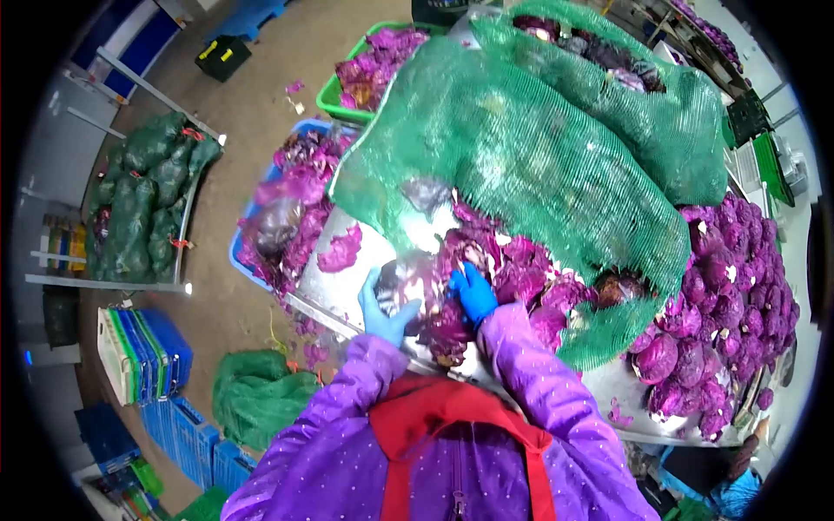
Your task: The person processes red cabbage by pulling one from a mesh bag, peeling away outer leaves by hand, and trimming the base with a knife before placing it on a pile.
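Observation:
My left hand (385,311), in a light blue glove, curves round the near left side of a red cabbage (408,282) with dark, shiny outer leaves. Just to its right, my right hand (473,293), in a darker blue glove, has its fingers bent against loose purple cabbage leaves (459,252); what lies inside its grip is hidden. Both hands are above the near edge of a metal table (347,234). Beyond them a large green mesh sack (521,148) lies on the table, its open end spilling cabbages and leaves near my right hand.
Trimmed red cabbages (725,286) are heaped at the right. A blue crate (239,252) and a green crate (328,100), both full of leaves, stand beyond the table's left side. Filled green sacks (143,191) rest on a cart at far left. A crumpled net (256,395) lies on the floor.

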A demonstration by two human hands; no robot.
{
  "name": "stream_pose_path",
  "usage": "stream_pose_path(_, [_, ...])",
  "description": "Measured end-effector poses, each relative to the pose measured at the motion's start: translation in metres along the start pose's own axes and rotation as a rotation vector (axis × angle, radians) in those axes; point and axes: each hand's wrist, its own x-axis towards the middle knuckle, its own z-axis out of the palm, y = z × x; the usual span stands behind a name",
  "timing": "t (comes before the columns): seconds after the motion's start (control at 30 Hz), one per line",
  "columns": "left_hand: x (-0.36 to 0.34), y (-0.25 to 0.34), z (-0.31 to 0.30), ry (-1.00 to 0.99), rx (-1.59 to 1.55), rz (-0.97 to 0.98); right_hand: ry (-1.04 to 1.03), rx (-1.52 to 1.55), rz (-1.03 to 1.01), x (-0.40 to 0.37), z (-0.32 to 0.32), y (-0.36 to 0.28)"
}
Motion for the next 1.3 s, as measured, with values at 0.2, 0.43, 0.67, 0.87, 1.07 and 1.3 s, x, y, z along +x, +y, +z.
stream_pose_path(0.2, [0.017,-0.007,-0.037,0.098,-0.354,-0.044,-0.03,-0.083,0.2,-0.045,-0.006,-0.062])
stream_pose_path(0.43, [0.004,0.006,-0.03,0.131,-0.432,-0.145,0.045,-0.147,-0.093,-0.043,-0.015,-0.044])
stream_pose_path(0.67, [0.011,0.009,-0.023,-0.084,-0.274,0.02,-0.314,-0.539,-0.302,-0.015,0.02,-0.099])
stream_pose_path(0.87, [0.023,0.009,-0.021,-0.071,-0.185,-0.011,-0.424,-0.779,-0.282,0.0,0.011,-0.12])
stream_pose_path(1.07, [0.03,-0.002,-0.017,-0.036,-0.14,0.003,-0.431,-0.698,-0.211,0.024,0.018,-0.121])
stream_pose_path(1.3, [0.018,0.003,-0.023,-0.167,0.138,0.186,-0.083,-0.608,-0.403,0.071,-0.011,-0.051])
